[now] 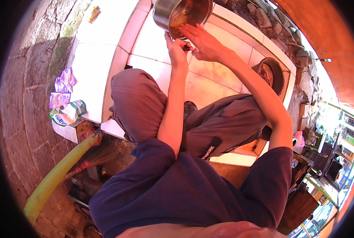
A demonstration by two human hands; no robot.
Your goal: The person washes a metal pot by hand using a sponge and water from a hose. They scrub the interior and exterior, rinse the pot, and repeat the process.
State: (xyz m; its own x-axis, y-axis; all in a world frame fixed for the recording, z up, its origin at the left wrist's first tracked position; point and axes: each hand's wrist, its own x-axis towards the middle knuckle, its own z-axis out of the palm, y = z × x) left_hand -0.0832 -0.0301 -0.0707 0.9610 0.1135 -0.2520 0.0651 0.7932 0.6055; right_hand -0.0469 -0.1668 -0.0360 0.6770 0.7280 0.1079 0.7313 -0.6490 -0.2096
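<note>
My left hand is closed around the dark handle of a metal saucepan. The saucepan is tipped so that its mouth faces right, towards my right hand. Inside it, yellowish residue shows on the wall. My right hand lies flat with its fingers stretched to the pan's near rim, and its thumb is close to the handle. I cannot tell whether the fingertips touch the metal. Both hands are above a white-tiled basin, beyond my bent knees. The pan's far side is cut off by the picture's top edge.
A dark round tub stands in the basin's right corner. Detergent packets and crumpled wrappers lie on the left tiled ledge, with a yellow sponge-like lump farther off. A yellow-green pole and a broom are at lower left.
</note>
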